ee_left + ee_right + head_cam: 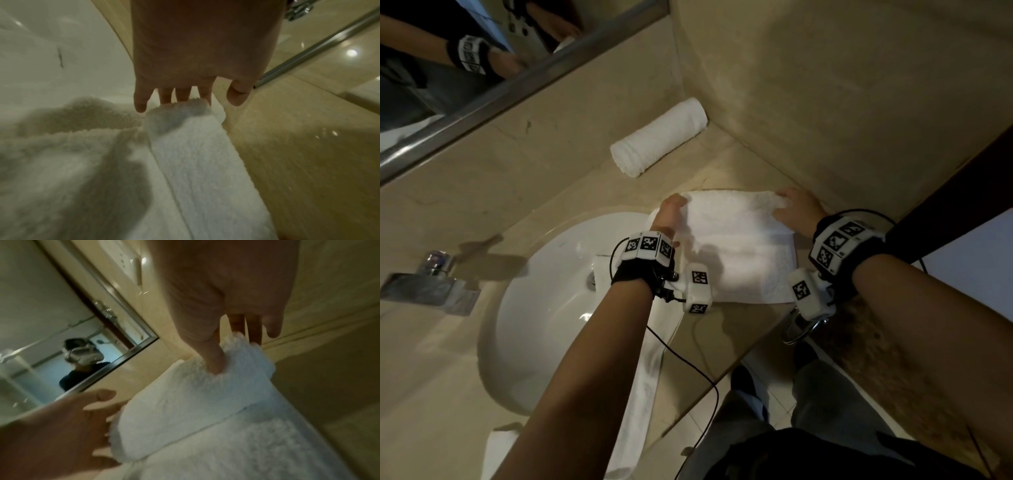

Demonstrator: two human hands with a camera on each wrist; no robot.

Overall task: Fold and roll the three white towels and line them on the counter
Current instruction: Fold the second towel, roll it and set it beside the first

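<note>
One rolled white towel (658,137) lies on the beige counter (551,164) near the corner wall. A second white towel (736,246) lies flat and folded in front of it, its far edge turned over into a short roll (195,394). My left hand (671,212) holds the roll's left end, with fingers tucked behind the turned edge (185,99). My right hand (796,210) pinches the right end, thumb on top and fingers behind (236,345). A third white towel (643,394) hangs over the sink's rim and the counter's front edge.
A white round sink (544,308) sits left of the flat towel, with a chrome faucet (431,281) at its far left. A mirror (448,51) runs along the back wall. A chrome towel ring (801,325) hangs below the counter edge.
</note>
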